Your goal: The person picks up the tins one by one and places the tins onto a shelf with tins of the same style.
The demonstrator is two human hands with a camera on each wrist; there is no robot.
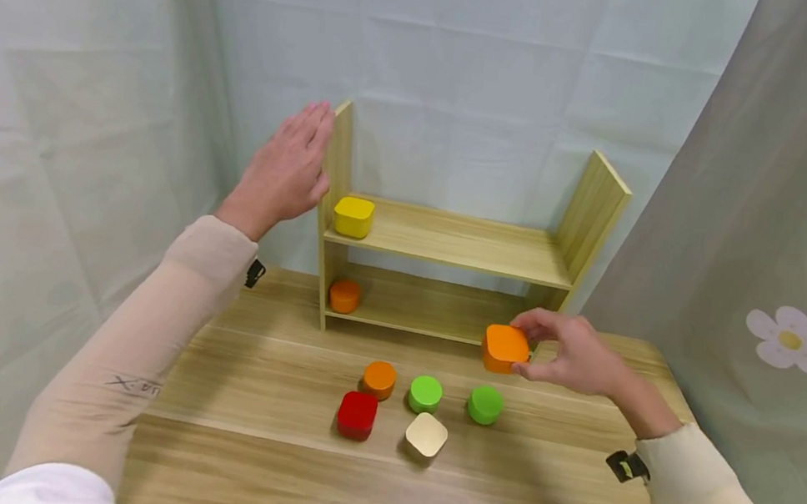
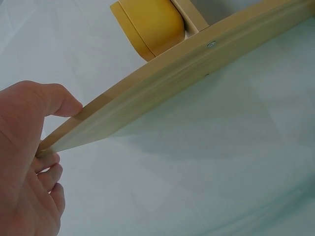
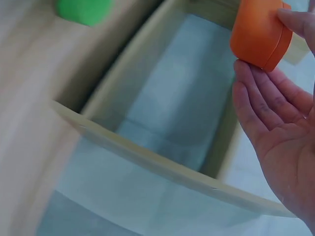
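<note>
The right hand [image 1: 575, 359] holds an orange square box [image 1: 505, 348] between thumb and fingertips, just in front of the right end of the lower board of the small wooden shelf [image 1: 450, 245]. From the right wrist view the fingers [image 3: 261, 96] are only lightly bent under the box [image 3: 258, 32], so the grip is a pinch on its edges, not a full fist. The box seems lifted a little above the table [image 1: 256, 469], but I cannot tell for sure if it already touches the board.

The left hand [image 1: 287, 170] is raised at the upper left side panel of the shelf. Its fingers are nearly straight and lie against the outer face, and in the left wrist view the thumb [image 2: 59, 101] rests on the panel edge [image 2: 162, 86]. It holds nothing; it only steadies the shelf.

A yellow box [image 1: 353, 216] stands on the upper board at the left, and an orange round box [image 1: 344, 296] on the lower board at the left. On the table remain another orange round one [image 1: 379, 379], two green ones [image 1: 425, 393] [image 1: 485, 404], a red one [image 1: 357, 414] and a cream one [image 1: 426, 436].

I judge the step in hand is placing the orange square box on the shelf. The next move needs a level carry past the right side panel, and a gentle release.
</note>
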